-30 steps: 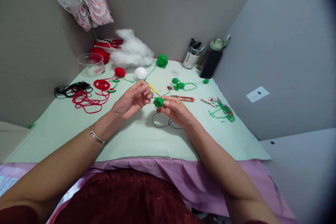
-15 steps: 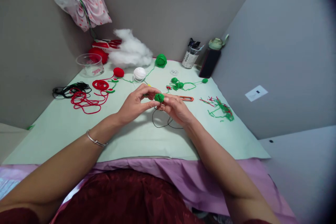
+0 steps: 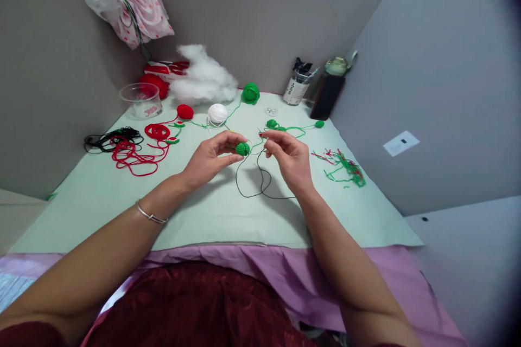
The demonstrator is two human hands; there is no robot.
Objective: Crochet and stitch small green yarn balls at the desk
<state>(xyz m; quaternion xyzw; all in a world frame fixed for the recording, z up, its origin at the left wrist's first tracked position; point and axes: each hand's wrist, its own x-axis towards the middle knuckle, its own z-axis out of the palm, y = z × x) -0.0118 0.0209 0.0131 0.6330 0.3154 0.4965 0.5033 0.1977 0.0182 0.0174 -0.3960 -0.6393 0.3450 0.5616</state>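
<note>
The left hand [image 3: 211,156] pinches a small green crochet piece [image 3: 243,148] between thumb and fingertips, held above the middle of the mat [image 3: 211,211]; part of the piece is covered by the fingers, so its full shape cannot be made out. The right hand [image 3: 290,158] is just beside it, fingers curled narrow around a black thread [image 3: 260,184] that loops down onto the mat and back up toward the green piece (whether a needle sits in those fingers is too small to tell). Beyond the hands a tangle of green yarn bits [image 3: 280,129] lies partly hidden by the right fingers. Near the mat's right edge lies a heap of green and red scraps [image 3: 344,169]. Toward the left edge sit red yarn [image 3: 132,154] and a black cord [image 3: 108,138], loosely tangled together. Along the far edge stand a clear cup [image 3: 140,100], a red ball [image 3: 185,111], a white ball [image 3: 217,113], a green ball [image 3: 251,93] and a mound of white stuffing [image 3: 203,81]; in the far right corner a jar [image 3: 296,89] and a dark bottle [image 3: 329,92] stand close together. A pink bag [image 3: 134,2] hangs on the wall above the far left corner, cut off at the top of the frame
</note>
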